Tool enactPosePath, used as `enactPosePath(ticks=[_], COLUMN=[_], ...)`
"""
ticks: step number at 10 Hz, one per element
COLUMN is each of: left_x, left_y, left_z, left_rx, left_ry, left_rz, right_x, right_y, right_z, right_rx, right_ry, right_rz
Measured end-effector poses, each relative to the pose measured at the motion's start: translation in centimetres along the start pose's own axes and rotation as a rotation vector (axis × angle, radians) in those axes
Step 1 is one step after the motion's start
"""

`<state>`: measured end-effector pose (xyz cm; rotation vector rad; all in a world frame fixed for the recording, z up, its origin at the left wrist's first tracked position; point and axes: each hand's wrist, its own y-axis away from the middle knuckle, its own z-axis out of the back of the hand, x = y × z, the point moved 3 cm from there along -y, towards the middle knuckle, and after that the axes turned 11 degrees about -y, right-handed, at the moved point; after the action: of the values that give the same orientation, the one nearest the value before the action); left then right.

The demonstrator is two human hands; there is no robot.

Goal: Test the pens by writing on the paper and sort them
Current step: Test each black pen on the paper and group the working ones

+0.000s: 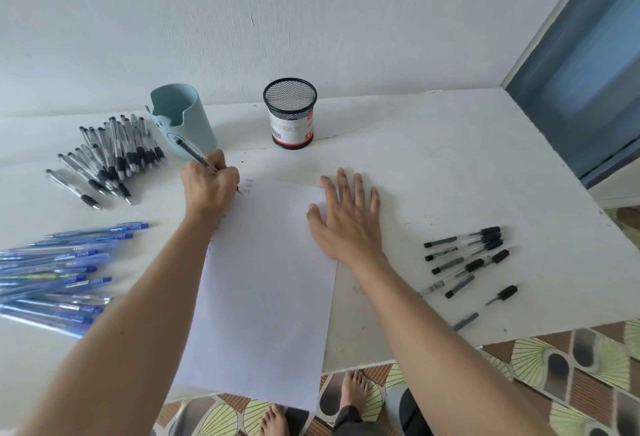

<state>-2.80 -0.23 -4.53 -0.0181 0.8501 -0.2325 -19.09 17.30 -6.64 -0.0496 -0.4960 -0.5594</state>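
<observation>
My left hand (209,186) pinches a pen (197,157), its tip down on the paper (263,279) at its 11 o'clock corner, beside small scribbles (248,186). My right hand (349,220) lies flat, fingers spread, pressing the paper's 2 o'clock edge. A heap of black pens (110,155) lies at my left hand's 9 o'clock.

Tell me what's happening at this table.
A person is testing pens. The left hand grips a pen and writes near the top left corner of the paper, where a few scribbles show. The right hand lies flat on the sheet's right edge. Black-grip pens are piled beside a teal holder, blue pens lie front left, and capped black pens lie right. A mesh cup stands behind.
</observation>
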Motion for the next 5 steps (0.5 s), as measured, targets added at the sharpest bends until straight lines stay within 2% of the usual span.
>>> enactPosePath(ticks=[3,5], left_x=[-0.12,0.21], left_y=[-0.34,-0.23], left_z=[-0.22,-0.18], left_rx=[-0.002,-0.021], left_ry=[-0.104,-0.071], left_rz=[-0.066,-0.105], right_x=[-0.03,-0.01], right_y=[0.10,0.03], right_z=[-0.05,-0.11], right_rx=[-0.003,-0.006], right_ry=[0.006,0.011], right_rz=[-0.002,-0.001])
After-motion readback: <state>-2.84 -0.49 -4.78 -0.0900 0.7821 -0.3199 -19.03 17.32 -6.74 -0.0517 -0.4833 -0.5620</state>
